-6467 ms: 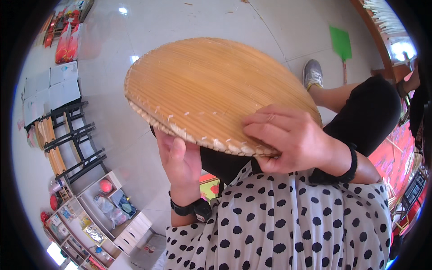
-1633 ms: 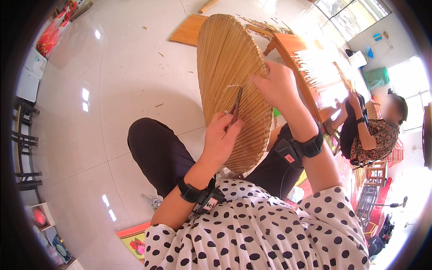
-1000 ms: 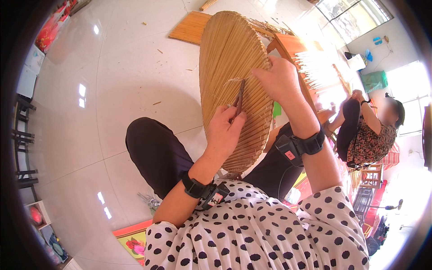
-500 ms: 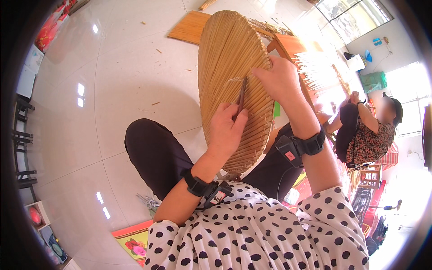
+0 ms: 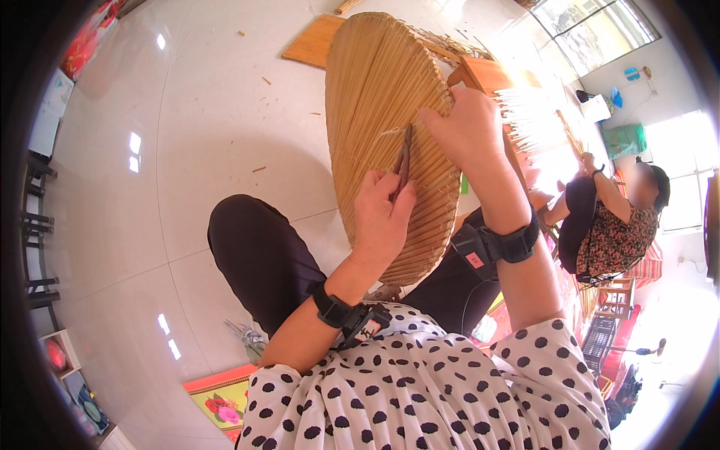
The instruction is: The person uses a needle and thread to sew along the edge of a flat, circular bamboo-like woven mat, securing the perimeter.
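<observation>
A large, oval-looking fan-like piece [image 5: 367,97] of tan ribbed plant strips stands tilted in front of me, its edge bound all round. My right hand [image 5: 471,124] is closed on its right edge, thumb on the near face and fingers hidden behind. My left hand [image 5: 382,214] is closed around a narrow dark pointed tool [image 5: 405,161], perhaps small snips. The tool's tip lies close to pale loose fibres [image 5: 391,132] on the ribbed face. I cannot tell whether the tip touches them. The piece's lower end is near my lap.
A wooden table [image 5: 480,73] stands behind, with pale sticks [image 5: 525,112] beside it. To the right a seated person [image 5: 619,217] handles long strips. A flat wooden board [image 5: 313,41] and scraps lie on the tiled floor [image 5: 112,225]. Black stools [image 5: 37,225] line the left.
The fan-like piece has shifted slightly left and up. The tool has turned slightly in my left hand, its tip still by the loose fibres. My right hand keeps its grip.
</observation>
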